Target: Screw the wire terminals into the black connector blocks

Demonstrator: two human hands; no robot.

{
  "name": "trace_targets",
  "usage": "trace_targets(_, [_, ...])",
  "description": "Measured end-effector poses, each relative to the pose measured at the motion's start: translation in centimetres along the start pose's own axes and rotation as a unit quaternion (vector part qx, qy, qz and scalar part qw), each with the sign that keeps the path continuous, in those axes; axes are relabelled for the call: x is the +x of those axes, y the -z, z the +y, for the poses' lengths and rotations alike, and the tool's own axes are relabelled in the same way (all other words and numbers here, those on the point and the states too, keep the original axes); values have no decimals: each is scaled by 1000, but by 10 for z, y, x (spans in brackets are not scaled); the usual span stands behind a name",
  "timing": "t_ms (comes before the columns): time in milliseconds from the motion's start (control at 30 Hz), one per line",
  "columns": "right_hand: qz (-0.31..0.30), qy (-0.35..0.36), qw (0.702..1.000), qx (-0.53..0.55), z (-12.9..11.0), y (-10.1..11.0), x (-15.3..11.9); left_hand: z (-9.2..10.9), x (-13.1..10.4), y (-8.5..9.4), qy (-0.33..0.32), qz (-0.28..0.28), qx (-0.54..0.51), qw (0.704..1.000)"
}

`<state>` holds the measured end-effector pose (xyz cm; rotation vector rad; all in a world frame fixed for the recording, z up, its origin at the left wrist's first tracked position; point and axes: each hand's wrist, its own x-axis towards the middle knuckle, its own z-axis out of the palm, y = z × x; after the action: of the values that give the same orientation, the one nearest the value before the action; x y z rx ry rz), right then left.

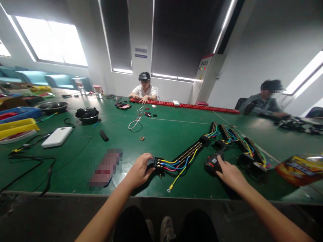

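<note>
My left hand (pixel 139 170) is closed on the end of a black terminal block (pixel 158 162) near the table's front edge. Yellow, blue and red wires run from the block along a black slotted strip (pixel 188 153). A loose yellow-green wire (pixel 183 170) ends in a ring terminal on the tabletop. My right hand (pixel 230 172) grips a black cordless power tool (pixel 212 164) with orange marks; its tip is hard to make out. Beyond that hand lie several more wired black strips (pixel 243 145).
On the green table (pixel 121 134) are a pixelated phone-like slab (pixel 106 168), small brass screws (pixel 142 138), a white power bank (pixel 57 137), a metal bowl (pixel 87 116) of black parts and an orange bag (pixel 300 169). A person (pixel 145 89) works opposite at a red rail (pixel 191 106); another (pixel 264 101) sits right.
</note>
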<state>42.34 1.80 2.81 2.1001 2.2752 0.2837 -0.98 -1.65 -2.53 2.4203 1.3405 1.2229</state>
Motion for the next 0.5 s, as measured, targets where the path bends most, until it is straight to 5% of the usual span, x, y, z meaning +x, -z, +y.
trace_targets(133, [179,73,981,-25,-43,16,-8,8,2,4,-25,22,89,995])
trace_targets(233, [185,273,938,105,-85,17,-16,21,2,8,-62,57,188,979])
trace_targets(300, [181,372,898,147,-113,10,-21,31,0,7,-83,30,207,974])
trace_targets(500, [238,398,873,154,-156,-19,-26,53,-11,-12,21,-72,138,988])
